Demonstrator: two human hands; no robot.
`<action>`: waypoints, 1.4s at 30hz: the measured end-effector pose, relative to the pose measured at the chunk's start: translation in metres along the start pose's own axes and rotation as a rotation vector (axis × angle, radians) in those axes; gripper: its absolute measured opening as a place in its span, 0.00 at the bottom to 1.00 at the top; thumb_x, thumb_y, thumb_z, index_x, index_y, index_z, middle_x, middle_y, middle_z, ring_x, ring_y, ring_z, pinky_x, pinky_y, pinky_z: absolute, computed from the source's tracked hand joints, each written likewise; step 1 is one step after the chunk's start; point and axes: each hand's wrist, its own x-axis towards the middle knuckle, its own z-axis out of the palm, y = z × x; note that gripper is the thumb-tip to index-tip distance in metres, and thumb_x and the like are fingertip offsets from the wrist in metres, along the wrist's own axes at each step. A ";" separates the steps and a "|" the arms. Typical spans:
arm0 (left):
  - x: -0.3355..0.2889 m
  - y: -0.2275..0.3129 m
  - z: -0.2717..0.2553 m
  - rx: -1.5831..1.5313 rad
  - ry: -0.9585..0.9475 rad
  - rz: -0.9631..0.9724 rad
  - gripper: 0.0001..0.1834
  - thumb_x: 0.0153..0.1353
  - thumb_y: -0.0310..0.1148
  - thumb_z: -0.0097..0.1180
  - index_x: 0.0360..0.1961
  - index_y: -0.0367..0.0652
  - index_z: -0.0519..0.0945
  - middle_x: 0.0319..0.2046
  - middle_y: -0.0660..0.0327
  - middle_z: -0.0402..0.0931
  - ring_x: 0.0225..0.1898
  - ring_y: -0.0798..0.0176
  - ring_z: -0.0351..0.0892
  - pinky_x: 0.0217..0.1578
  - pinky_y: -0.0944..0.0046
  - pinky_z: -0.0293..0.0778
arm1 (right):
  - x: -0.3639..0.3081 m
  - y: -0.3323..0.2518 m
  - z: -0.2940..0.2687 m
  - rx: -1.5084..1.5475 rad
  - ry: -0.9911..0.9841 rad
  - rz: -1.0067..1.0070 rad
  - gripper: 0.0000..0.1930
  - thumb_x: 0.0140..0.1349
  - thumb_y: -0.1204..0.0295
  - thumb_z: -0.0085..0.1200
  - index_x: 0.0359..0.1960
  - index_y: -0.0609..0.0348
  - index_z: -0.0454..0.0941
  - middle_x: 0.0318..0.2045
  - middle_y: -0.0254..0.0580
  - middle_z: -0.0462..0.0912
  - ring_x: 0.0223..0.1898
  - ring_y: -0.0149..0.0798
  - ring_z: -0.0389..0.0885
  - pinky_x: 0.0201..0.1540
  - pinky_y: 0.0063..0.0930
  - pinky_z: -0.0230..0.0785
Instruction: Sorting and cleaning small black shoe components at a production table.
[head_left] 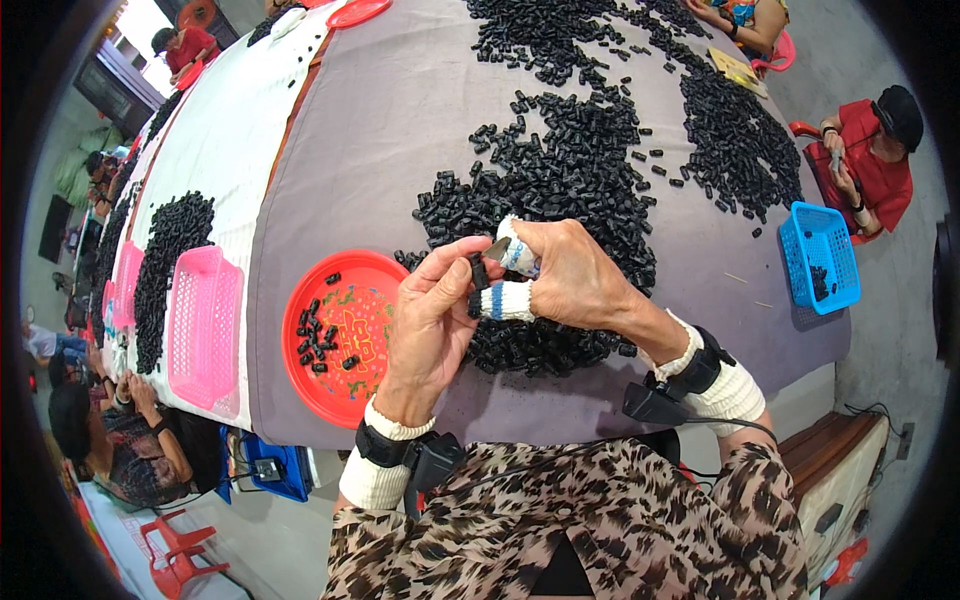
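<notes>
My left hand (pixel 428 318) pinches a small black ribbed cylindrical piece (pixel 477 270) between thumb and fingers. Against its upper end rests a short metal blade (pixel 497 249), like a small knife's, gripped in my right hand (pixel 585 275); its handle is hidden by the fingers. White fabric sleeves cover the right thumb and a finger, one with a blue stripe. Beneath and beyond both hands spreads a large heap of similar black pieces (pixel 560 150). Left of my left hand sits a round red plate (pixel 318 398) with several black pieces on it.
A pink basket (pixel 205 330) stands on the white cloth at left, beside another black heap (pixel 170 250). At right are a blue basket (pixel 820 260) and a person in red (pixel 870 165). Thin sticks (pixel 735 277) lie on the grey cloth. Other people sit around the tables.
</notes>
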 end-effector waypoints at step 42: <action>0.001 -0.005 -0.002 -0.042 0.089 0.007 0.11 0.63 0.29 0.48 0.44 0.36 0.73 0.35 0.60 0.77 0.36 0.69 0.77 0.39 0.69 0.75 | 0.003 0.003 0.004 -0.044 -0.035 -0.025 0.16 0.43 0.64 0.61 0.25 0.64 0.72 0.17 0.46 0.74 0.19 0.42 0.73 0.24 0.33 0.65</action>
